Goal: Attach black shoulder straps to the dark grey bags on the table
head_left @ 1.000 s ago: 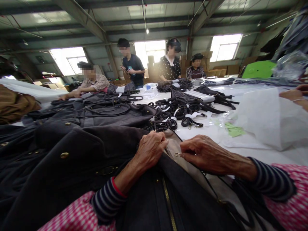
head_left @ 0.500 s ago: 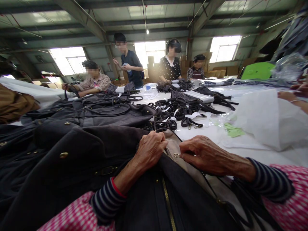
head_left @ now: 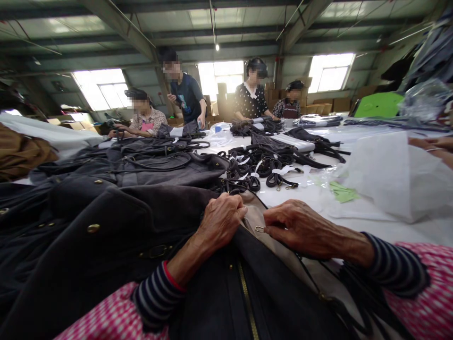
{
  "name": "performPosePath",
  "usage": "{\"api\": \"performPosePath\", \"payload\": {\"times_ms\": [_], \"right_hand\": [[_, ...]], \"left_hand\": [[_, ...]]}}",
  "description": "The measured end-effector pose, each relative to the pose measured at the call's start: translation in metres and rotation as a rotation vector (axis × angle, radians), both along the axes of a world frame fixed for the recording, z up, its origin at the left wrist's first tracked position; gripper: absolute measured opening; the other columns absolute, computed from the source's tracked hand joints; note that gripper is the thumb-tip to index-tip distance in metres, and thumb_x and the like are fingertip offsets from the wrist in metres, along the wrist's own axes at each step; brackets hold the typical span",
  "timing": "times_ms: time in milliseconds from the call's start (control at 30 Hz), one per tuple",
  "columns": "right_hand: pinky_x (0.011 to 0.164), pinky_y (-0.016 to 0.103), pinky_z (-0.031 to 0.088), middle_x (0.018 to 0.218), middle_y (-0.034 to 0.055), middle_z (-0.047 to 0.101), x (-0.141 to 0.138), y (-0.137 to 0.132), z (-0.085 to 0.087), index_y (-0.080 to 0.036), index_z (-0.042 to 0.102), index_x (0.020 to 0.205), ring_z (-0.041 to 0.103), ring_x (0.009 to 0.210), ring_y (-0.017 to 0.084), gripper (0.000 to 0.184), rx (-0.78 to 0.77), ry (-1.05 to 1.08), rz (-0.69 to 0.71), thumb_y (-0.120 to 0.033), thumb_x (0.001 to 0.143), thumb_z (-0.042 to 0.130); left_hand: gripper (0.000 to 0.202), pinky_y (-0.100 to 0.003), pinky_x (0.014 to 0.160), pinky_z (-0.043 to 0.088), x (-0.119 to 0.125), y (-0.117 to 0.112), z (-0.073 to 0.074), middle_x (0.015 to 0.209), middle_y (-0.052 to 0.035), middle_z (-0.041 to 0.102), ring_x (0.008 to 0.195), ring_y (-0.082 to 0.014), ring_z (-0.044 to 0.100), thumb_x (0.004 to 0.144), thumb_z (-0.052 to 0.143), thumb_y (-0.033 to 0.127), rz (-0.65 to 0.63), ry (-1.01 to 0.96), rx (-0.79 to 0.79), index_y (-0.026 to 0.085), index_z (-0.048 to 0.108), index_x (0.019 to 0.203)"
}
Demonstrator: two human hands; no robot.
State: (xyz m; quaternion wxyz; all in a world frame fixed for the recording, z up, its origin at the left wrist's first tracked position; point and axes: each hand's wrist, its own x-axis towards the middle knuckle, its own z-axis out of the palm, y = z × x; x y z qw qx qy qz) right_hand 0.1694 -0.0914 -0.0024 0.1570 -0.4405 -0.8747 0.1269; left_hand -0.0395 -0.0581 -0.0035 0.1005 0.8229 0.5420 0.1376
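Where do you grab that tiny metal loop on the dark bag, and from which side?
Pinch the tiny metal loop between thumb and fingertip, coming from the right, as the right hand does. It looks thin and small, so only fingertips fit, and the left hand grips the edge of the dark bag close on its other side.

Black bag [head_left: 116,222], brass zipper [head_left: 247,297], pink-checked navy-striped sleeves [head_left: 417,278], green slip [head_left: 344,192].

Hands [head_left: 260,226] pinching zipper pull [head_left: 259,229] on dark bag [head_left: 116,226].
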Motion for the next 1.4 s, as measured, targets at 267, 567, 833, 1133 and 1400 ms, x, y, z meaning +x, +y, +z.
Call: {"api": "performPosePath", "payload": {"times_ms": [267,567,833,1133,1400], "right_hand": [[0.059,0.028,0.021,0.056,-0.0065,0.033,-0.003,0.008,-0.003,-0.019,0.042,0.062,0.034,0.055,0.009,0.024,-0.041,0.017,-0.030,-0.017,0.081,0.055],[0.056,0.027,0.023,0.058,-0.0058,0.036,-0.008,0.025,-0.010,-0.018,0.046,0.060,0.037,0.057,0.010,0.020,-0.214,0.117,-0.040,-0.019,0.077,0.056],[0.056,0.026,0.026,0.061,-0.0053,0.036,-0.012,0.029,-0.021,-0.019,0.050,0.066,0.034,0.057,0.011,0.021,-0.296,0.182,0.056,-0.028,0.086,0.052],[0.060,0.027,0.032,0.066,-0.0013,0.053,0.031,0.032,-0.028,-0.020,0.053,0.068,0.050,0.065,0.015,0.032,-0.199,0.008,-0.064,-0.039,0.093,0.051],[0.059,0.029,0.037,0.064,0.0009,0.059,0.001,0.035,-0.027,-0.020,0.058,0.069,0.052,0.062,0.017,0.034,-0.045,0.440,-0.166,-0.049,0.088,0.058]], "left_hand": [[0.021,-0.031,0.074,0.036,-0.005,0.004,-0.002,0.090,0.0000,0.064,0.094,-0.0197,0.056,0.100,0.051,0.031,-0.139,0.018,0.009,0.023,0.065,0.086],[0.018,-0.038,0.081,0.036,-0.006,0.000,-0.002,0.108,-0.0028,0.063,0.107,-0.0232,0.051,0.096,0.050,0.021,-0.199,0.299,0.054,0.025,0.068,0.099],[0.014,-0.045,0.092,0.040,-0.014,-0.007,-0.017,0.116,-0.0071,0.060,0.110,-0.0264,0.050,0.097,0.046,0.028,-0.195,0.303,0.135,0.020,0.056,0.103],[0.009,-0.037,0.095,0.039,-0.005,-0.009,0.001,0.091,0.0003,0.071,0.086,-0.0167,0.062,0.093,0.045,0.023,-0.089,-0.254,-0.101,0.021,0.054,0.091],[0.011,-0.030,0.080,0.041,-0.006,-0.001,-0.010,0.079,0.0025,0.064,0.076,-0.0154,0.057,0.090,0.055,0.030,-0.068,-0.493,-0.092,0.020,0.058,0.085]]}}
